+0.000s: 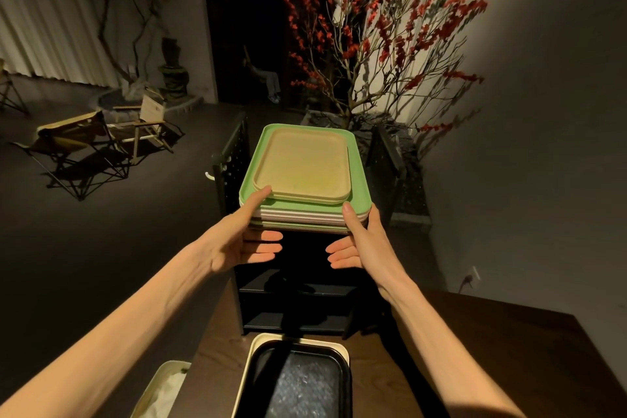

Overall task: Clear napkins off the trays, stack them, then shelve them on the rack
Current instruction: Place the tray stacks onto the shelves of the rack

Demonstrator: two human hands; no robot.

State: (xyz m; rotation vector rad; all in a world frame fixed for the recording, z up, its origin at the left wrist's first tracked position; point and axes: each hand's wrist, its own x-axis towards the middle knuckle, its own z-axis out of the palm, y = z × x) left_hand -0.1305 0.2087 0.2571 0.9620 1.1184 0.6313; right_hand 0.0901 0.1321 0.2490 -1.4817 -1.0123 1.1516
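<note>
Smooth matt plastic trays (302,176); black perforated metal rack (234,146); dark wooden table (475,349).
</note>
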